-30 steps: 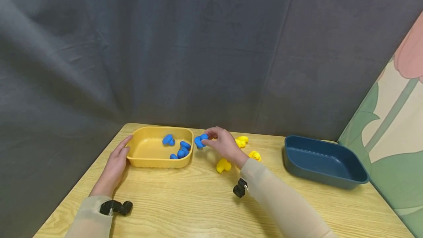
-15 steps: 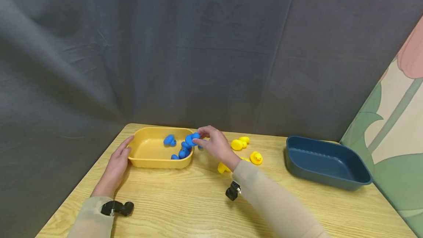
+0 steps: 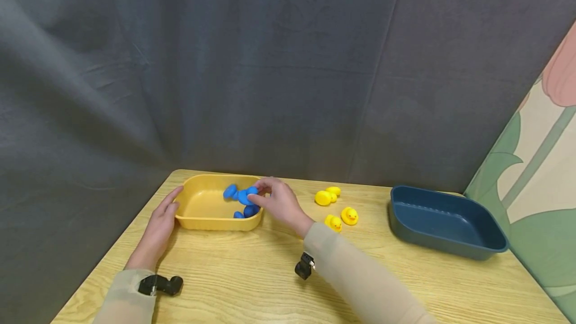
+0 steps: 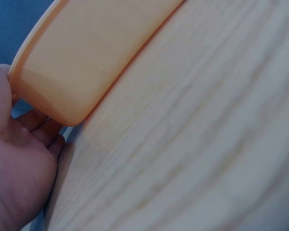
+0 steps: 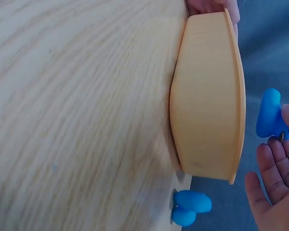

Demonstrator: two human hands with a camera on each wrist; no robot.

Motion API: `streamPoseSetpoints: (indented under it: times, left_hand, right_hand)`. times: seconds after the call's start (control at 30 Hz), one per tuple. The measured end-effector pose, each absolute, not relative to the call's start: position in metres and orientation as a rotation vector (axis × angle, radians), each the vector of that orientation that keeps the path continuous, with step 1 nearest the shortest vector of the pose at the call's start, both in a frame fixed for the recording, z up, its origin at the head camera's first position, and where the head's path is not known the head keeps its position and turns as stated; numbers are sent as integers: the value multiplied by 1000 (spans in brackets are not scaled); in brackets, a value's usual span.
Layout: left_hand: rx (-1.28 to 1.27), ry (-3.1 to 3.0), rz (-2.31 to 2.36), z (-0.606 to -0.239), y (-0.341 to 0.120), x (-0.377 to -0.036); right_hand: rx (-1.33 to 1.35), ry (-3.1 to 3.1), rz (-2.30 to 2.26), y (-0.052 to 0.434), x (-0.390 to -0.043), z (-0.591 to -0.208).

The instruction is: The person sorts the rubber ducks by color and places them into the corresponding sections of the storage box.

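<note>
My right hand [image 3: 281, 204] pinches a blue rubber duck [image 5: 269, 114] between thumb and fingers, over the right end of a yellow bin [image 3: 204, 223]. Inside that bin lie several other blue ducks [image 3: 230, 191], partly covered by the held one. The fingers and thumb of my left hand [image 3: 160, 221] rest against the bin's left end, touching wall and rim. Beside the bin's right end, another blue duck [image 5: 191, 202] sits on the table in the right wrist view; my right hand hides it in the head view.
Several yellow rubber ducks [image 3: 323, 197] lie on the wooden table [image 3: 234, 274] right of my right hand. A dark blue bin [image 3: 443, 246] stands further right. Behind the table hangs a dark grey curtain [image 3: 288, 74].
My right hand has carried the blue duck left, from beside the yellow bin to above its inside. My left hand has stayed at the bin's left end.
</note>
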State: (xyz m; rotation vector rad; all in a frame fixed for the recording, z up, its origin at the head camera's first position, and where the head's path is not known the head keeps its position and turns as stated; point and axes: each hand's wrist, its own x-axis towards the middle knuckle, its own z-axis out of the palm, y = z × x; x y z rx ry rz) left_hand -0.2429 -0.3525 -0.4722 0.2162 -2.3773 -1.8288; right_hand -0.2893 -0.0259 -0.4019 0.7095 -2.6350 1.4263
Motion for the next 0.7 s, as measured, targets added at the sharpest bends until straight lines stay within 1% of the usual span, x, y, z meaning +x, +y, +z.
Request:
streamPoseSetpoints:
  times: [0.37,0.7]
  left_hand:
    - [214,-2357,-1850,-475,-352,-244]
    - [187,-2363,-1841,-473,-353,-242]
  right_hand:
    - [730,-2619,1343,-36,-292,-413]
    - [787,-2636,1218,-31,-296,-417]
